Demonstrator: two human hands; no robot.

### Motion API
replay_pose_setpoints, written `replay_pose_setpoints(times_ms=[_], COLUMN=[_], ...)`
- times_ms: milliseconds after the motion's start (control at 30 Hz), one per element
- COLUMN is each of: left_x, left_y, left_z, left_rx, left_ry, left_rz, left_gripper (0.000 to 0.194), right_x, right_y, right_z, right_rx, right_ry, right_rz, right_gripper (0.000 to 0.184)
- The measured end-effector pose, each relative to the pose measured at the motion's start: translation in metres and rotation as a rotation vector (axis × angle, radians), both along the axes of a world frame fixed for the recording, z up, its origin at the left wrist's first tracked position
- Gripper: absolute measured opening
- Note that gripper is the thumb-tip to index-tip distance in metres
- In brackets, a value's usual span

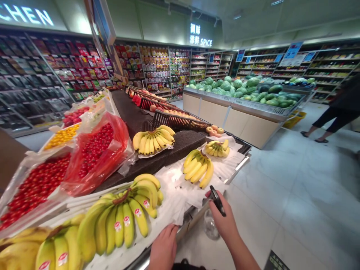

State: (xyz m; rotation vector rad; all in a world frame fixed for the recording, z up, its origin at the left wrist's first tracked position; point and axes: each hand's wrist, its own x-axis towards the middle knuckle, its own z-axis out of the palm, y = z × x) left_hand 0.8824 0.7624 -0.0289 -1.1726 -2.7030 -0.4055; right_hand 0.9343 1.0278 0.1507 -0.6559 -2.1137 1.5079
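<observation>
Black trigger head point(217, 200) upright, we are clenching a clear spray bottle point(210, 225) in our right hand point(223, 221) near bananas point(197, 168) cushioned on white paper point(171, 183), while our left hand point(164, 248) is resting by the steel display rim point(188, 225), its grip unclear

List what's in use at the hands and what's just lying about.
In use: right hand gripping a spray bottle; left hand at the metal rail.

Lying about: bananas on white paper, tomatoes in a red bag, watermelons, shelves.
</observation>
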Motion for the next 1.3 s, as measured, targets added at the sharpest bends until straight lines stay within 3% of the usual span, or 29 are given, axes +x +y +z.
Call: replay_pose_setpoints(times_ms=[267,533,667,800,900,1000,1100,1300], left_x=[0.0,0.009,0.011,0.005,-0.002,-0.008,-0.011,-0.009], left_y=[-0.001,0.024,0.048,0.085,0.127,0.174,0.216,0.257], left_z=[0.004,0.044,0.062,0.079,0.085,0.08,0.064,0.017], left_rx=[-0.019,-0.205,-0.245,-0.083,0.008,0.032,0.014,-0.064], left_ry=[-0.083,-0.327,-0.327,-0.228,-0.097,-0.042,-0.019,0.02], left_rz=[-0.007,0.122,0.132,-0.101,-0.173,-0.161,-0.144,0.011], left_gripper=[0.061,0.054,0.045,0.044,0.053,0.057,0.066,0.087], right_x=[-0.001,0.018,0.027,0.024,0.015,0.005,-0.001,-0.005], right_y=[-0.006,0.017,0.051,0.103,0.143,0.178,0.205,0.253], right_z=[0.0,-0.023,-0.02,-0.004,0.007,0.011,0.009,0.004], right_rx=[0.024,0.016,-0.016,0.006,0.035,0.029,0.015,0.003], right_ry=[0.001,-0.091,-0.084,-0.035,0.0,0.011,0.025,0.058], right_rz=[-0.118,-0.107,-0.116,-0.156,-0.173,-0.152,-0.133,0.003], right_gripper=[0.014,0.016,0.025,0.025,0.016,0.012,0.017,0.015])
